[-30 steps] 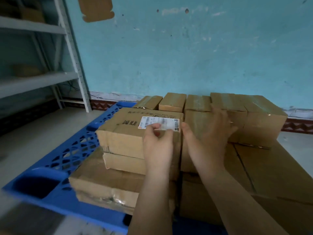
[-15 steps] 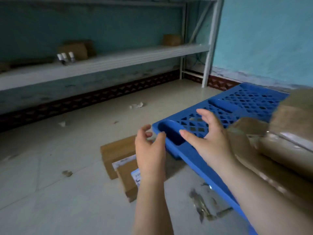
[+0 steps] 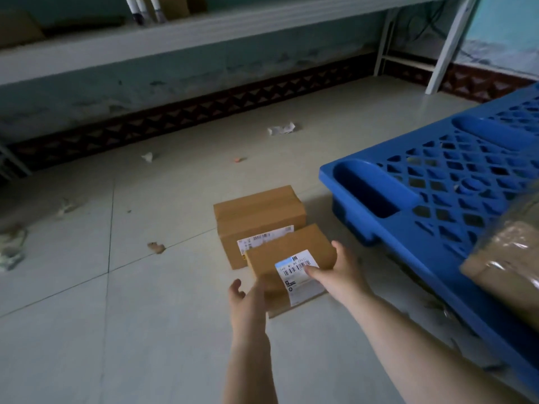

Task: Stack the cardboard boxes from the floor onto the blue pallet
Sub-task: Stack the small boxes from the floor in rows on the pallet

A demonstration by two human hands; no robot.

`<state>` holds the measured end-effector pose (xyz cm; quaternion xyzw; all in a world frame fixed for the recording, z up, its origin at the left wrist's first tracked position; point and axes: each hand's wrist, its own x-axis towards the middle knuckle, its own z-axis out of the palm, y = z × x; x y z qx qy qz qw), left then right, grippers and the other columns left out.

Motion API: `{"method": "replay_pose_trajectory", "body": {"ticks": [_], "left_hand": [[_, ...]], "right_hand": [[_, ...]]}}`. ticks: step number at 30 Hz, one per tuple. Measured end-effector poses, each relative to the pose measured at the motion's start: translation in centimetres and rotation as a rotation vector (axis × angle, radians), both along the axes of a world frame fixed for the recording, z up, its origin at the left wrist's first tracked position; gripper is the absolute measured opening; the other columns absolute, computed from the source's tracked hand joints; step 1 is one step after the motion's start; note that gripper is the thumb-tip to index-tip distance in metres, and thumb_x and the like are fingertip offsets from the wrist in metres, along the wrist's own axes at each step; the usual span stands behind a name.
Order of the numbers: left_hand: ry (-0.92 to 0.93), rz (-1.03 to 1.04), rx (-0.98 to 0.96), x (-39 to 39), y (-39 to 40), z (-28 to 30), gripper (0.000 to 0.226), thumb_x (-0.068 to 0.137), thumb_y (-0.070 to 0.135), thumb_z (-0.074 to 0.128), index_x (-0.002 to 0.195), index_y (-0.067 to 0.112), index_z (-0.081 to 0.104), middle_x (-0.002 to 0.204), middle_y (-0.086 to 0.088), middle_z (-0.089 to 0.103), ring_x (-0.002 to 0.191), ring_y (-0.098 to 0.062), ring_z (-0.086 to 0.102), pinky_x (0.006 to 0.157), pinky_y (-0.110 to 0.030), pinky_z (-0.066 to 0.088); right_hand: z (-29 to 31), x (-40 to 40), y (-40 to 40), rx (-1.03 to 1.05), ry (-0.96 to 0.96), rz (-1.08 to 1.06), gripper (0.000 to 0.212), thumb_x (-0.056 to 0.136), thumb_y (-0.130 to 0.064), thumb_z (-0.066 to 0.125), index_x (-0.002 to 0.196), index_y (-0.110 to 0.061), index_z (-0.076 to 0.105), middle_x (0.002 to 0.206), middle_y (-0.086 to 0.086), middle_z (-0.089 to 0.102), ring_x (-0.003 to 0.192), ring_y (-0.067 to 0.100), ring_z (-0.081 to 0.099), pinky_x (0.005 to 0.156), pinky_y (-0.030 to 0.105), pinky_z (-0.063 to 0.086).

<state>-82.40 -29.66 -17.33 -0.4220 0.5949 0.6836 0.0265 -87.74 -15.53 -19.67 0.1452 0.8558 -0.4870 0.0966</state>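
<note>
Near box point(image 3: 287, 265) on floor point(image 3: 116, 287) between both hands, right hand point(image 3: 339, 271) fingers point(image 3: 316, 272) spread on its label point(image 3: 297, 272), left hand point(image 3: 248, 295) open beside it, second box point(image 3: 256, 218) behind, touching, pallet point(image 3: 437, 182) right, wrapped boxes point(image 3: 507, 258) on it.

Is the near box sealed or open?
Cannot tell for certain. The near box shows a closed top with no flaps raised and a label across it; the hands cover both ends.

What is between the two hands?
In the head view, a small box with a white label lies between the left hand and the right hand, leaning on a bigger box.
</note>
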Motion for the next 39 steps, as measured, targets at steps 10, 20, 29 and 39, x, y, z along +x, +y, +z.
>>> {"method": "replay_pose_trajectory", "body": {"ticks": [10,20,29,39], "left_hand": [[-0.041,-0.032,-0.055,-2.1,3.2,-2.4,0.04,0.071,0.019,0.056,0.111,0.014,0.052,0.118,-0.013,0.056,0.104,-0.033,0.057,0.093,-0.046,0.048],[0.287,0.11,-0.083,0.2,3.8,7.2,0.057,0.075,0.02,0.059,0.131,0.018,0.048,0.124,-0.009,0.05,0.1,-0.025,0.059,0.082,-0.038,0.052],[0.747,-0.067,0.11,4.3,12.0,22.7,0.043,0.077,0.014,0.063,0.119,0.023,0.06,0.105,-0.006,0.07,0.068,-0.008,0.067,0.057,-0.021,0.051],[1.133,-0.81,0.115,14.8,31.7,37.8,0.055,0.062,0.018,0.07,0.115,0.023,0.063,0.108,0.001,0.071,0.094,-0.017,0.067,0.079,-0.032,0.053]], "right_hand": [[-1.0,-1.7,2.5,-0.116,0.005,-0.1,0.056,0.075,-0.027,0.072,0.126,-0.017,0.051,0.119,0.002,0.061,0.079,0.006,0.049,0.051,0.009,0.032],[8.4,2.6,4.8,-0.452,0.292,-0.188,0.054,0.074,-0.017,0.073,0.123,-0.026,0.052,0.123,-0.003,0.059,0.109,0.012,0.057,0.098,0.036,0.044],[24.2,10.1,13.9,-0.344,0.842,-0.243,0.054,0.076,-0.004,0.065,0.107,-0.045,0.052,0.11,-0.016,0.063,0.095,-0.004,0.061,0.081,0.021,0.047],[36.7,31.5,31.3,0.169,1.003,-0.707,0.036,0.081,-0.02,0.065,0.106,-0.044,0.054,0.106,-0.018,0.056,0.094,0.003,0.054,0.081,0.02,0.045]]}}
